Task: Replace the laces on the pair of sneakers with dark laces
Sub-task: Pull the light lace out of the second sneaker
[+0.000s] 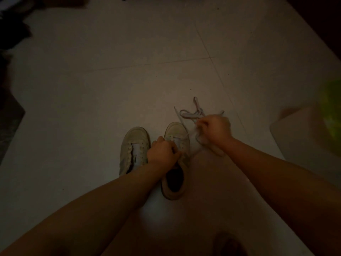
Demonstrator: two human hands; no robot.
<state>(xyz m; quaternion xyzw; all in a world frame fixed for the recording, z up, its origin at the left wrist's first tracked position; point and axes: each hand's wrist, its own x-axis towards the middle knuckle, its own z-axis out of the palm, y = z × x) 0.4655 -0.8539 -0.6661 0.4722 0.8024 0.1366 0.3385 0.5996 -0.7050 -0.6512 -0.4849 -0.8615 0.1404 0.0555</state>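
Observation:
Two pale sneakers stand side by side on a light tiled floor. The left sneaker point(133, 146) has no lace and its tongue shows. My left hand point(163, 153) grips the right sneaker point(176, 163) at its eyelet area, fingers curled over the upper. My right hand point(215, 131) is off to the right of that shoe, fist closed around a bunched pale lace point(202, 143) that still runs to the shoe's front eyelets. Another pale lace point(193, 112) lies loose on the floor just beyond my right hand. No dark laces can be made out in this dim view.
A pale box-like object point(304, 133) with something bright green point(332, 111) above it sits at the right edge. Dark clutter point(11, 52) lines the left edge and far left corner. Open floor tiles point(129, 61) stretch ahead of the shoes.

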